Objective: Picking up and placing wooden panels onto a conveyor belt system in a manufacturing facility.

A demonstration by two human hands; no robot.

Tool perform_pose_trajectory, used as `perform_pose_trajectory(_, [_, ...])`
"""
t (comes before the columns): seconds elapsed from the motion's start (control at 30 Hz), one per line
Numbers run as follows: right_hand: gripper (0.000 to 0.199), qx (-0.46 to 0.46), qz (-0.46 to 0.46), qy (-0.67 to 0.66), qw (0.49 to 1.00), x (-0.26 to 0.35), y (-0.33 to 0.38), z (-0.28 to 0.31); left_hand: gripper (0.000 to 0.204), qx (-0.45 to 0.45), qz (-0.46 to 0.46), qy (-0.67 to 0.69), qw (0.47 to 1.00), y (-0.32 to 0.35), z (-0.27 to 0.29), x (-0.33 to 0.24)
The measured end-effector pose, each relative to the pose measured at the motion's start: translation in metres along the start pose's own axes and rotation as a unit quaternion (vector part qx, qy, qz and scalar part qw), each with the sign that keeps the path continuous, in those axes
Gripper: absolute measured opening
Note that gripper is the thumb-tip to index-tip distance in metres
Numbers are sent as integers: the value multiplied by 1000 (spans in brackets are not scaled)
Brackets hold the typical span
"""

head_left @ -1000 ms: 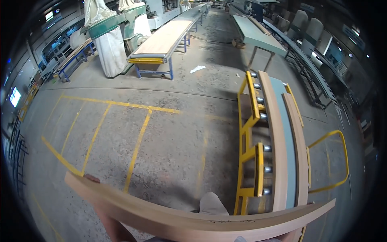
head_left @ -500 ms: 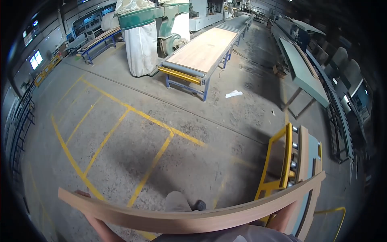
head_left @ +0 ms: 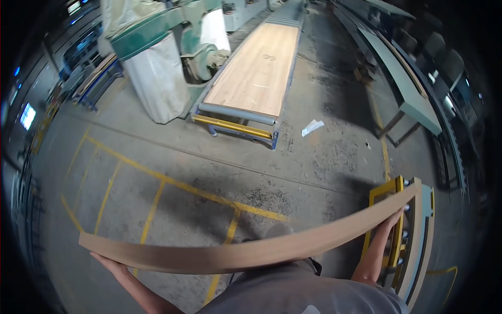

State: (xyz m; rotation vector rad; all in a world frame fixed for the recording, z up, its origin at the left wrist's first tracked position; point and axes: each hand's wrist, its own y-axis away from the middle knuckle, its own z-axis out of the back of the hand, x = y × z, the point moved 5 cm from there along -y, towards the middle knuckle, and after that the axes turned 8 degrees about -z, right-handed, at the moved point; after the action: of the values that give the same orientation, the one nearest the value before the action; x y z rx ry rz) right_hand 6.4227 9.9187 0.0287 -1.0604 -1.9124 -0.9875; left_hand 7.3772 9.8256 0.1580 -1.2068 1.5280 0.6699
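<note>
A long, pale wooden plank [head_left: 209, 259] spans the front of my body from side to side, its shape bowed by the lens. My left hand [head_left: 109, 262] grips its lower edge close to the left end; part of the fingers is behind the wood. Toward the other end, my right hand [head_left: 392, 219] holds the plank from below, its fingers partly hidden. The right end of the plank overlaps a yellow roller stand [head_left: 389, 191] in view, and I cannot tell whether they touch. Another wooden strip [head_left: 415, 230] lies lengthwise on that stand.
Ahead stands a roller conveyor [head_left: 235, 128] carrying a large wooden panel [head_left: 256, 68]. Left of it is a green dust collector [head_left: 157, 29] with white bags [head_left: 157, 78]. A long grey-green table [head_left: 413, 99] runs along the right. Yellow lines [head_left: 209, 195] mark the floor; a white scrap [head_left: 312, 127] lies there.
The plank has risen in view, its right end most, and now tilts up to the right. Both hands show more clearly beneath it. My view has turned a little and the conveyor looks nearer.
</note>
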Motion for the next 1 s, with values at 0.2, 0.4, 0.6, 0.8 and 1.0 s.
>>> perform_pose_trajectory(0.2, [76,-172,-12,106,979,-81,-52,-103,76,232,77,-25,969,-49,-289,109])
perform_pose_trajectory(0.4, [87,-265,-93,317,906,-156,-170,-206,78,315,110,-116,936,-65,-522,219])
perform_pose_trajectory(0.6, [86,-264,-104,543,790,-191,-236,-352,69,357,121,-233,896,-91,-700,321])
perform_pose_trajectory(0.8, [85,-268,-115,597,747,-264,-282,-437,67,431,214,-229,846,-129,-820,472])
perform_pose_trajectory(1.0, [86,-276,-168,626,710,-340,-321,-504,74,474,166,-413,760,-152,-927,619])
